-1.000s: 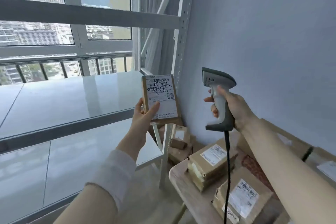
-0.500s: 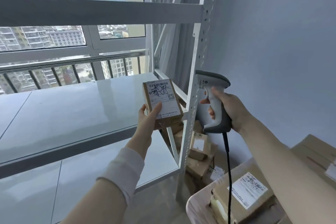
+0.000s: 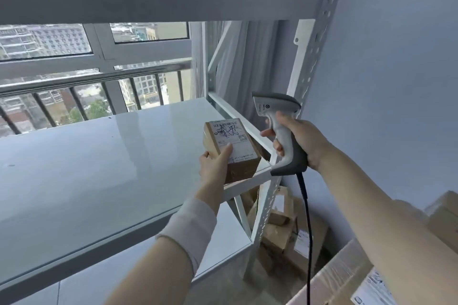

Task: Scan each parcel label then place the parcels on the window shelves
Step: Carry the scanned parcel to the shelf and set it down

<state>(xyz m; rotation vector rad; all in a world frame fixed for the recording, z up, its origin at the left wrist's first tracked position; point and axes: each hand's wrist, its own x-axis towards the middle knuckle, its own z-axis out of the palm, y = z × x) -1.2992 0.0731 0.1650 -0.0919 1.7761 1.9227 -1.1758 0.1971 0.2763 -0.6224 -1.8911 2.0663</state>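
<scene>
My left hand grips a small brown parcel with a white label facing up. The parcel hangs over the front right corner of the white middle shelf; whether it touches the shelf I cannot tell. My right hand holds a grey and white barcode scanner by its handle, just right of the parcel. The scanner's head points left and its black cable hangs down.
The rack's perforated white upright stands between the hands and the blue wall. A lower shelf lies beneath. Several cardboard parcels are piled on the floor behind the rack, and larger boxes sit at bottom right.
My left hand has carried the parcel forward and down toward the shelf's front right corner. The view has shifted closer to the rack. The scanner stays in my right hand.
</scene>
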